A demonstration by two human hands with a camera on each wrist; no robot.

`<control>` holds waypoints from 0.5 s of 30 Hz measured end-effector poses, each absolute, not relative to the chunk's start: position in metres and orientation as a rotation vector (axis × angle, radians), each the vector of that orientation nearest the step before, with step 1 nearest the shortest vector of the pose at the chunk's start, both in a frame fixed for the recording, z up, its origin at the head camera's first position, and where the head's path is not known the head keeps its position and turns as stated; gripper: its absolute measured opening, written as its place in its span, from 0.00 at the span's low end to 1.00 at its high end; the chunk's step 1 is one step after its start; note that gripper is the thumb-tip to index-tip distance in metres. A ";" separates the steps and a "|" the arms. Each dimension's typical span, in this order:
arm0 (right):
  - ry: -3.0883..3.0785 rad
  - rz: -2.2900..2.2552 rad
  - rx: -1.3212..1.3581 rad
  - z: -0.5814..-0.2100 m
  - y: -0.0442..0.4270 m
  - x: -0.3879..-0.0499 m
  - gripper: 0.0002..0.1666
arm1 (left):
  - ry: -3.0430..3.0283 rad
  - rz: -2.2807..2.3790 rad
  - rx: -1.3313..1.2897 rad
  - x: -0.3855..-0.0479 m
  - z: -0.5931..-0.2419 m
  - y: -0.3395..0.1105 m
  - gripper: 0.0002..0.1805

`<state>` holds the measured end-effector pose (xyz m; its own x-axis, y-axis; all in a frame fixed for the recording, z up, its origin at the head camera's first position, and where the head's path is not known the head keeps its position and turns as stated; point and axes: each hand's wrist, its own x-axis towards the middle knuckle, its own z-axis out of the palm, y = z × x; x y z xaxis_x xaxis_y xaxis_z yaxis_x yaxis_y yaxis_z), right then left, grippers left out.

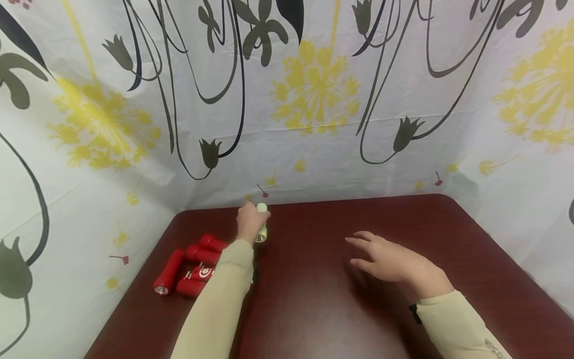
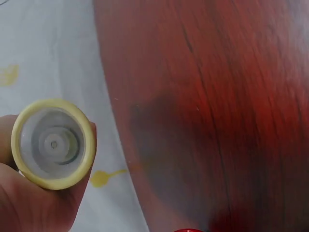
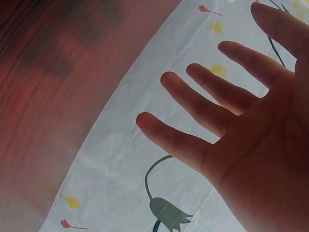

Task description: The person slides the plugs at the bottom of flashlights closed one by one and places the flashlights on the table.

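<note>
And here I am at the far edge of the dark red-brown wooden worktop [image 1: 314,304], left of its middle: my left hand [image 1: 249,220] has its fingers curled snugly round a pale-yellow, tube-shaped flashlight [image 1: 261,234], lens end towards me. A firm hold, so the grasp looks done! Is it clear of the surface or resting on it? I can't tell.

Over by the left edge lies the red group: a glossy red flashlight [image 1: 169,271] angled with its lens towards the near edge, red cylinders [image 1: 202,254] beside it, and a red object with a round white emblem [image 1: 205,272] among them. My cream sleeve [image 1: 215,309] hides part of that cluster, so no full count from me. Nothing grips them; I'd judge that side settled.

Across on the right half, my right hand [image 1: 390,259] hovers with fingers spread, holding nothing at all. What's left, by my reckoning, is the yellow one: it sits apart from the reds, not yet released.
</note>
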<state>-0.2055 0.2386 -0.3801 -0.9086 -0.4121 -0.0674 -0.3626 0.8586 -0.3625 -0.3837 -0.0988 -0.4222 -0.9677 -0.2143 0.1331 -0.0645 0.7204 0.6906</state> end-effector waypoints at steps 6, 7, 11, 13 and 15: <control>2.892 -0.509 -0.635 -0.378 0.237 -0.206 0.37 | -2.769 -0.800 0.119 -0.406 -0.451 -0.109 0.17; 2.888 -0.507 -0.635 -0.378 0.236 -0.206 0.37 | -2.790 -0.785 0.114 -0.401 -0.447 -0.108 0.16; 2.871 -0.499 -0.624 -0.378 0.236 -0.206 0.37 | -2.838 -0.712 0.116 -0.386 -0.437 -0.103 0.16; 2.865 -0.494 -0.619 -0.379 0.236 -0.206 0.37 | -2.852 -0.668 0.105 -0.382 -0.437 -0.102 0.16; 2.858 -0.491 -0.607 -0.379 0.236 -0.205 0.37 | -2.864 -0.634 0.092 -0.381 -0.438 -0.101 0.16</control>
<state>-0.2055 0.2361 -0.3794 -0.9006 -0.4219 -0.1045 -0.3628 0.8622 -0.3536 -0.3814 -0.1015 -0.4375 -0.9768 -0.1047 0.1870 -0.0159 0.9056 0.4238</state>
